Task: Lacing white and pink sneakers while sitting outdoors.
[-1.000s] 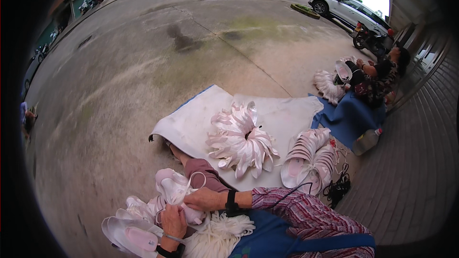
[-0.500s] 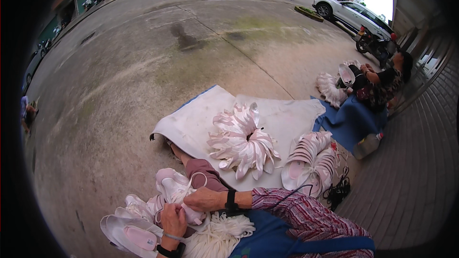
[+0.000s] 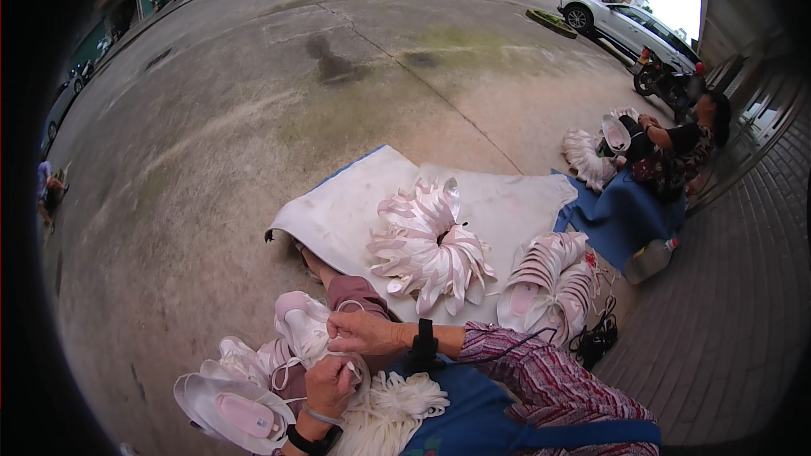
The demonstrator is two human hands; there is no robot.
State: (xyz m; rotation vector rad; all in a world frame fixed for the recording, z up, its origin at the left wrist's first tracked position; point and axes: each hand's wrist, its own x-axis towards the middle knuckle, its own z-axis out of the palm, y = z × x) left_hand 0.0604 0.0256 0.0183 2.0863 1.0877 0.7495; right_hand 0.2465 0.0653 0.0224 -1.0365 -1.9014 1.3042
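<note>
My right hand (image 3: pixel 365 333) is closed in a pinch at the white shoelace of a pale pink and white shoe upper (image 3: pixel 297 314), which rests by my knee. Just below it, my left hand (image 3: pixel 329 387) has its fingers curled together against the same upper; the lace between them is too fine to follow fully. Beside my left wrist lie more shoe uppers (image 3: pixel 224 405), one showing a pink insole. A thick bundle of loose white shoelaces (image 3: pixel 393 409) is spread over the blue cloth (image 3: pixel 465 409) on my lap.
A white sheet (image 3: pixel 329 211) on the concrete bears a ring of shoe uppers (image 3: pixel 431 245). Nested shoe uppers (image 3: pixel 549 279) stand at its right, near a black cord (image 3: pixel 598 339) and a plastic jug (image 3: pixel 650 260). Another person (image 3: pixel 680 148) sits at the right with more uppers.
My left hand has moved right and slightly up, closer below my right hand. My right hand has risen a little, its wrist lifting. The walking person in the distance has shifted slightly left.
</note>
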